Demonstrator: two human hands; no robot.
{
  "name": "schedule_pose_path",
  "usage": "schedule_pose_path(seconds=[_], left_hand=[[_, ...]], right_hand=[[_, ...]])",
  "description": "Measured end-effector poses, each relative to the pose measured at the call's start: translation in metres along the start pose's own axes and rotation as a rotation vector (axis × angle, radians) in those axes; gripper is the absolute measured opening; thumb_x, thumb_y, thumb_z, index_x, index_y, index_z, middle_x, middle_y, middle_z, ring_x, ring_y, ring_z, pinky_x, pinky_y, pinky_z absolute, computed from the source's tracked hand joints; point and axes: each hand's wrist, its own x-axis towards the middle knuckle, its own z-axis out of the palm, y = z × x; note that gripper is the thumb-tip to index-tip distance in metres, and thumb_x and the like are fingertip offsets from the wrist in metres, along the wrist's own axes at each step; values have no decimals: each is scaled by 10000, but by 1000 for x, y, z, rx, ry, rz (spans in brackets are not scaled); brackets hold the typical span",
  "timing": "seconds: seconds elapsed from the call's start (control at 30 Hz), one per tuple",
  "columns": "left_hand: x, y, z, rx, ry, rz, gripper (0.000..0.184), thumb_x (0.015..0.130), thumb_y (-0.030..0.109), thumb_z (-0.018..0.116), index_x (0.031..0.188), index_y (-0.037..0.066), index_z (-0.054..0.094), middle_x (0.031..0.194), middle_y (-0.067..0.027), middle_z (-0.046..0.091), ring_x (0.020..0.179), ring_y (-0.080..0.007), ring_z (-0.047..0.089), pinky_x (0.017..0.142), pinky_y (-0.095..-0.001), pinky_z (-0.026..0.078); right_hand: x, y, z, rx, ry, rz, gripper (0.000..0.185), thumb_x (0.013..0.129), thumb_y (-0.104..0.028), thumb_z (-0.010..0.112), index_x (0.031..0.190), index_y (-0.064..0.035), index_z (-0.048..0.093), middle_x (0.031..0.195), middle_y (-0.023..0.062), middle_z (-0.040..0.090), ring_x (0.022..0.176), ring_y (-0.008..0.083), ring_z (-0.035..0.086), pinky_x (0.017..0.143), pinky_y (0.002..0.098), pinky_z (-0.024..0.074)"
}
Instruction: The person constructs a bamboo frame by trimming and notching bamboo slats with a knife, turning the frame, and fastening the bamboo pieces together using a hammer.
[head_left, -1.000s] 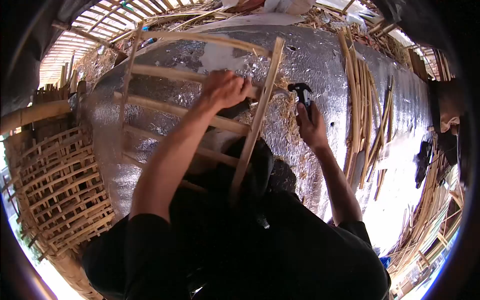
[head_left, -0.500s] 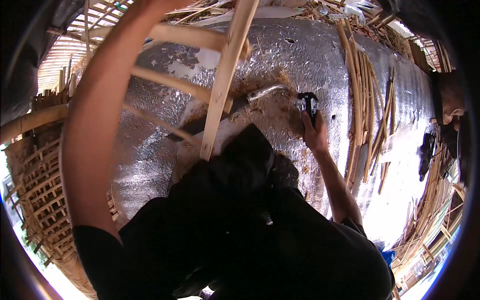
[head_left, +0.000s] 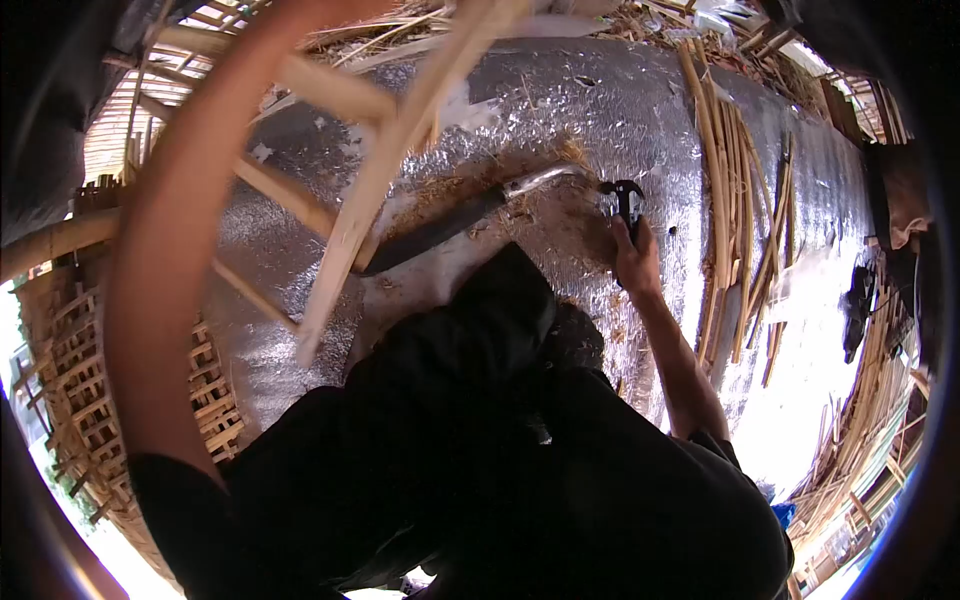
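Observation:
My right hand (head_left: 638, 258) is closed around a black-and-silver hammer (head_left: 627, 195), its head above my fingers. My left arm reaches up past the top edge of the view, so its hand is out of sight. Beside that arm, a frame of bamboo pieces leans at a slant, with a long flat wooden strip (head_left: 368, 195) in front and a round bamboo crosspiece (head_left: 285, 195) behind it. On the foil-covered ground lies a machete with a dark blade (head_left: 435, 235) and a curved silver handle (head_left: 540, 180). The bamboo frame partly overlaps the blade's left end.
A bundle of thin bamboo strips (head_left: 722, 190) lies to the right on the silver foil sheet (head_left: 600, 90). Woven bamboo lattice (head_left: 75, 370) stands at left. Wood shavings (head_left: 680, 25) are heaped at the back. Another person's hand (head_left: 905, 220) shows at the far right.
The bamboo frame has swung left and tilted further, baring more of the machete blade. My left arm has shifted slightly left. My right hand stays nearly in place with the hammer.

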Motion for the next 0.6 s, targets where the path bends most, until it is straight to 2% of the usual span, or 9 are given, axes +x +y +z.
schedule_pose_path(seconds=[0.03, 0.07, 0.1, 0.17, 0.27, 0.4, 0.5, 0.53, 0.6], left_hand=[[-3, 45, -7, -179, -480, -363, 427, 930, 567, 616, 814, 203, 808, 810, -171, 744, 739, -296, 746, 723, -481, 553], [-23, 72, 25, -314, -422, -255, 486, 1008, 415, 529, 682, 84, 669, 616, -138, 622, 624, -351, 645, 675, -499, 507], [-34, 100, 41, -274, -486, -162, 443, 988, 365, 544, 661, 89, 657, 614, -132, 627, 584, -351, 622, 745, -522, 488], [-58, 141, 85, -287, -563, 32, 534, 1004, 402, 477, 583, 119, 643, 490, -126, 539, 461, -331, 563, 751, -475, 518], [-74, 173, 117, -364, -648, -6, 408, 964, 320, 568, 625, 101, 634, 643, -116, 619, 669, -304, 612, 836, -473, 468], [-96, 173, 151, -567, -396, -91, 347, 923, 283, 634, 651, 68, 657, 725, -77, 668, 810, -274, 620, 883, -442, 461], [-102, 172, 151, -539, -464, -125, 296, 908, 294, 652, 707, 86, 712, 742, -71, 674, 835, -267, 617, 886, -443, 462], [-104, 175, 147, -533, -434, -137, 267, 903, 297, 661, 744, 96, 738, 722, -77, 666, 857, -269, 614, 891, -442, 461], [-99, 194, 139, -523, -320, -346, 257, 908, 280, 653, 756, 90, 736, 709, -84, 671, 830, -281, 612, 903, -443, 457]], right_hand=[[2, -20, -5, 159, -26, 151, 308, 1060, -328, 586, 1041, -21, 590, 766, 33, 565, 679, 140, 533, 606, 363, 434], [3, -31, -8, 317, -52, 304, 305, 1069, -327, 578, 1042, -24, 590, 764, 18, 554, 682, 126, 533, 605, 349, 436], [3, -30, -10, 316, -80, 360, 337, 1067, -353, 577, 1054, -16, 590, 794, 29, 569, 711, 138, 532, 638, 352, 440], [5, -27, -18, 309, -142, 470, 404, 1062, -404, 575, 1079, -1, 590, 855, 52, 599, 769, 161, 529, 703, 359, 450], [4, -38, -22, 463, -177, 493, 396, 1073, -402, 558, 1063, -7, 579, 855, 48, 591, 753, 141, 498, 674, 333, 415], [-1, -29, -19, 353, -164, 388, 391, 1086, -404, 527, 1049, -16, 556, 767, 30, 537, 644, 131, 467, 593, 331, 403], [0, -43, -20, 378, -148, 407, 301, 1073, -370, 568, 933, -108, 517, 675, -45, 473, 500, 58, 413, 434, 265, 321], [1, -20, -13, 302, -138, 306, 305, 1076, -367, 557, 929, -102, 517, 672, -33, 494, 481, 59, 436, 415, 265, 336], [1, -33, -11, 369, -110, 298, 304, 1078, -365, 548, 931, -100, 516, 678, -23, 514, 472, 63, 451, 407, 267, 351]])
